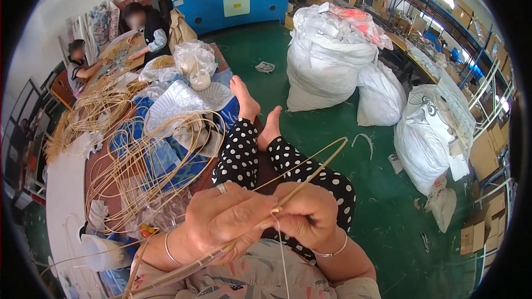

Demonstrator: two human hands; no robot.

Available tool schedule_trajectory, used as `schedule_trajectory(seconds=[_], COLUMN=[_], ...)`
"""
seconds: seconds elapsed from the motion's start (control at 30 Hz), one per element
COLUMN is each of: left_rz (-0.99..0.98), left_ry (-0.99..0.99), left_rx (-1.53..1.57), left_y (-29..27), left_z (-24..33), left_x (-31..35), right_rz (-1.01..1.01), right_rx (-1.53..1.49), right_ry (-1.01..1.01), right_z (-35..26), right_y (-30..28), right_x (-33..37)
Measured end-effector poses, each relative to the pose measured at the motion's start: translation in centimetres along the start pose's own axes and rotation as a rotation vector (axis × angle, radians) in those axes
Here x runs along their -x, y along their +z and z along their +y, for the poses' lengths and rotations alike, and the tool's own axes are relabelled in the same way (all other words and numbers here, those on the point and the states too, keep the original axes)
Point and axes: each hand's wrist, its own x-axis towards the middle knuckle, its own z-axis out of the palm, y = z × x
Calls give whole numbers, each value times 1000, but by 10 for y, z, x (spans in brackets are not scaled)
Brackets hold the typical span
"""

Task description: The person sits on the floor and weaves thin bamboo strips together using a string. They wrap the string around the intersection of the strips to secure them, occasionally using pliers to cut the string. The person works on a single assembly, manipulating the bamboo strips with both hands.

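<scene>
Close in front of my body, both hands work on a thin bent strip of pale cane (pixel 317 175) that curves up to a rounded tip beyond my right hand. My left hand (pixel 224 216) is closed round the cane and wears a ring. Fingers of my right hand (pixel 310 210) pinch it beside the left one, at a small wrapped or knotted spot. From there a thin white string (pixel 283 260) hangs down over my lap. A wider pale strip (pixel 194 267) runs from under my left hand toward the lower left. The fingertips partly hide the joint.
Loose coils of cane (pixel 119 174) lie on the table at left, with blue cloth and clear plastic. A white plastic jug (pixel 102 252) stands near my left elbow. Big white sacks (pixel 327 61) sit on the green floor at right. Two people work at the table's far end.
</scene>
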Motion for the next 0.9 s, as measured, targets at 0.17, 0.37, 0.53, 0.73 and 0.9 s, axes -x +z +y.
schedule_trajectory(seconds=[0.17, 0.37, 0.53, 0.73, 0.9], left_rz=[46, 37, 90, 81, 41], left_ry=[-11, -70, 13, 72, 114], left_rx=[-13, -125, -104, 176, 164], left_y=[6, 15, 14, -5, -13], left_z=[-5, -29, -23, 16, 24], left_x=[3, 6, -3, -11, -10], right_rz=[73, 74, 101, -597, -66], right_rx=[45, 94, -681, -1407, 311], right_ry=[138, 146, 367, -144, -173], right_z=[15, 7, -37, -19, -61], right_y=[2, 3, 25, 32, 3], right_x=[10, 3, -1, 2, -7])
